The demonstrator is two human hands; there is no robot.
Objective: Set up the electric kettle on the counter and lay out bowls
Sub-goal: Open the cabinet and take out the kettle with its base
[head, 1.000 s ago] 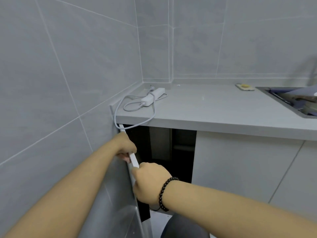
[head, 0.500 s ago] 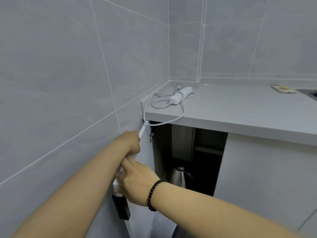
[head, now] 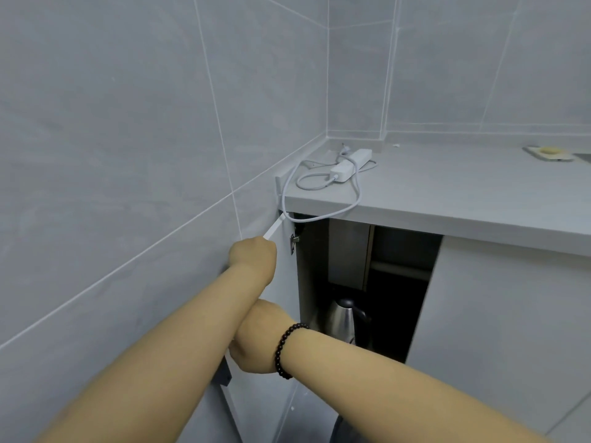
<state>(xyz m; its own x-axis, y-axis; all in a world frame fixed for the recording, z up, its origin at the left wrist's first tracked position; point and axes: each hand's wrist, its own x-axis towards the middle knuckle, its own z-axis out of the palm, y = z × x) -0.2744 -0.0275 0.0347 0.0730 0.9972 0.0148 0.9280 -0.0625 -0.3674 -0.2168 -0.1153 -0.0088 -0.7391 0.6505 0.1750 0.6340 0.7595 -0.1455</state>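
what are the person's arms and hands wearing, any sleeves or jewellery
Both forearms are bare, with no sleeves in view. The right wrist carries a bracelet of small round dark beads, just behind the right hand. The left hand and its wrist show no ring, watch or glove.

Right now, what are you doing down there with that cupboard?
A person is holding the cupboard door open, swung back toward the wall. The left hand grips its top edge, and the right hand, with a bead bracelet on the wrist, holds the edge lower down. Inside the cupboard stands a shiny metal kettle, not yet taken out. Up on the counter lies a white power strip with its cable looped beside it.
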